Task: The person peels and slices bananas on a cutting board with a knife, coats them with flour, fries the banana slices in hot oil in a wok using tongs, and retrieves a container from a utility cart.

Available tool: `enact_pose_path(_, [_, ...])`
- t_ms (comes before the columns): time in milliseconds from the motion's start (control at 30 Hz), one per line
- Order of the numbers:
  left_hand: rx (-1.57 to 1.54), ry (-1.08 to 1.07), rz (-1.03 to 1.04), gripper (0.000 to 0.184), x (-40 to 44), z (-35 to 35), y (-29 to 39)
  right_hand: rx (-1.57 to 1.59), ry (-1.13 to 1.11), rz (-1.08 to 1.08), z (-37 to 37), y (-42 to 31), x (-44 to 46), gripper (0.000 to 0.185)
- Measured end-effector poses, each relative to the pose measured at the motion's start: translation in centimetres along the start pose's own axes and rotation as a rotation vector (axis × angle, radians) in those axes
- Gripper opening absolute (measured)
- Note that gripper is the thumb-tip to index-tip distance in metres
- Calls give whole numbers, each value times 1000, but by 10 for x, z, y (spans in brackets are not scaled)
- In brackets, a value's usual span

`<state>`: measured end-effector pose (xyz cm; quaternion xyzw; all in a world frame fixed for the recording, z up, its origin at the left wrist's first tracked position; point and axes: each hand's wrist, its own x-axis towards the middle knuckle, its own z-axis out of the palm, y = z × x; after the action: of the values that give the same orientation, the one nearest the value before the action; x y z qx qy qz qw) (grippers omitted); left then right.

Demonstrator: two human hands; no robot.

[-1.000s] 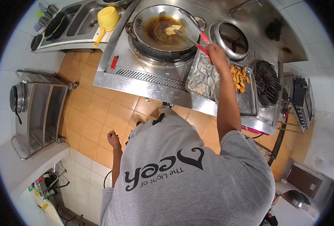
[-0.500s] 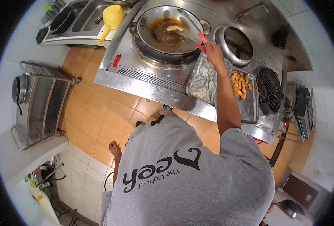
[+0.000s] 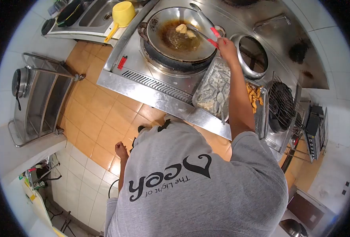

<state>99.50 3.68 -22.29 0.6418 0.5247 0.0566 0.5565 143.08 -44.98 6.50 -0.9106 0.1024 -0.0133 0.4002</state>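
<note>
My right hand point(image 3: 228, 50) is closed around the red-gripped tongs point(image 3: 202, 34). The tongs' arms are spread wide: one reaches into the wok point(image 3: 154, 37), its tip close to pieces of food point(image 3: 181, 28) in the brown oil, and the other points towards the far rim. Under my right forearm lies a metal tray point(image 3: 197, 98) with pale, floury contents and a spoon point(image 3: 220, 98). Beside it, another tray point(image 3: 264, 104) holds golden fried pieces point(image 3: 254, 94). My left hand point(image 3: 120, 149) hangs low at my side with curled fingers, over the floor; whatever might be in it cannot be seen.
A red lighter point(image 3: 122, 62) lies on the steel stove top left of the wok. An open metal ring point(image 3: 252, 55) and a burner with a wire grate point(image 3: 281, 96) are to the right. At upper left, a yellow dipper point(image 3: 123, 15) rests by the sink point(image 3: 100, 17). A metal rack point(image 3: 44, 102) stands left.
In the wok, the food pieces look lighter and more bunched, and the tongs' tip has moved up beside them. The view has shifted slightly, uncovering the spoon. My left hand stays low.
</note>
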Motion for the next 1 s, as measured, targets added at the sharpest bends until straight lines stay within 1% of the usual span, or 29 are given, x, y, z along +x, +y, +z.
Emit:
enact_pose_path(67, [18,11,-6,18,1,-1,-5,-33,23,-26,2,13,9,41])
enact_pose_path(167, [44,22,38,19,2,-1,-8,-105,-44,-112,-1,17,4,42])
enact_pose_path(200, [54,27,60,19,1,-1,-8,-64,-32,-136,-5,16,-1,40])
enact_pose_path(267, [42,25,28,19,4,0,-9,17,-13,-184,-18,10,-14,37])
enact_pose_path(367, [10,20,14,18,11,2,-6,-125,-34,-119,-46,16,-25,38])
enact_pose_path(467, [-30,-30,-4,17,14,4,-3,-98,-123,-31,-58,10,-41,40])
enact_pose_path(567, [-14,-45,-20,15,14,8,6,-160,-126,-84,-44,24,-31,42])
enact_pose_path(667, [5,-37,-24,15,11,13,16,-76,-52,-84,-30,12,-28,41])
enact_pose_path(700, [7,-34,-22,15,11,14,17,-96,-51,-82,-28,7,-26,41])
enact_pose_path(800, [-29,-20,-17,15,11,14,12,-42,0,-37,-32,-9,-29,43])
enact_pose_path(900, [-40,-75,7,16,12,10,1,-22,84,-95,-40,-13,-23,43])
enact_pose_path(1000, [91,-36,23,17,3,12,-8,-41,26,-63,-49,-18,-19,43])
